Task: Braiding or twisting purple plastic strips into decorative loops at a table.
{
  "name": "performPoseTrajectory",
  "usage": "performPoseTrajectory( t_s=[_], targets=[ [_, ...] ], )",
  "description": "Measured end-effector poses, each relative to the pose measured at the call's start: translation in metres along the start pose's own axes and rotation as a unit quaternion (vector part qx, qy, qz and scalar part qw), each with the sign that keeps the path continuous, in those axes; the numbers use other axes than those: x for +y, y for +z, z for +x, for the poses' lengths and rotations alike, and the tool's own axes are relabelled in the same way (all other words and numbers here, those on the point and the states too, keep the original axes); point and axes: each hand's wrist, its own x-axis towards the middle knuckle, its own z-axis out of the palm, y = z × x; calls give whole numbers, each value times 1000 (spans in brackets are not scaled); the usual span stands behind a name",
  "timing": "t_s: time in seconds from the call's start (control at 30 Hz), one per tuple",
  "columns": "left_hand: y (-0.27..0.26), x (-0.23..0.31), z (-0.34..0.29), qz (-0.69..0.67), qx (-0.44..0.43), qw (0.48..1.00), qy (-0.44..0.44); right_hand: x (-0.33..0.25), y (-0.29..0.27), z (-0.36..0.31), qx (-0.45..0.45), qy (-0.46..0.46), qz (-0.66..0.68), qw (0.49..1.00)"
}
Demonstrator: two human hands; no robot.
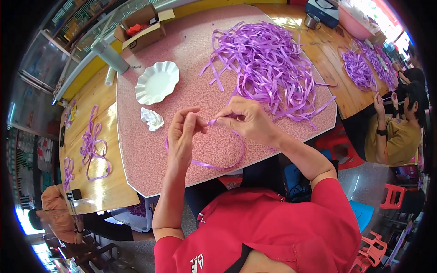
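Centre of the pink speckled table (141, 159), between the two hands: one purple ribbon (212, 122), what looks like its slack curving in a loop toward the near edge. Left hand (181, 134): thumb and fingers closed on the ribbon, the grip partly hidden. Right hand (250, 119): thumb and forefinger pinching the same ribbon just beside the left; the close spacing probably keeps a short length under control for fine finger work. Far right: heap of purple ribbons (268, 63), loose and tangled, likely set within easy reach of the right hand; stray strands extend to the table's right edge. Far left: white scalloped dish (157, 84), apart from the heap; nearer, crumpled white tissue (151, 119). Farther off, toward the far left corner: open cardboard box (143, 43) and grey-green flask (110, 55), presumably put aside to spare working space. Room for movement: widest at near left, from tissue to near edge; tighter on the right, where the heap lies just beyond the right hand.
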Motion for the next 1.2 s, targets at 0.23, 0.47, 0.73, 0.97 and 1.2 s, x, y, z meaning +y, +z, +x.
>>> performPoseTrajectory(
  t_s=[0.23, 0.47, 0.73, 0.97, 1.2],
  targets=[
    [16, -11, 6, 62, -63, 996, -21, -6, -2, -4, 11, -35, 0, 999],
    [34, -4, 1, 115, -82, 989, -33, -4, -8, -7, 26, -65, -24, 997],
    [32, -7, -4, 135, -78, 987, 26, -4, -14, -7, 52, -102, -36, 993],
    [25, -6, -7, 32, -96, 993, -55, -5, -24, -10, -11, 43, 71, 997],
    [31, -1, -9, -38, -63, 995, -71, -4, -24, -9, 7, 156, 252, 955]
  ],
)
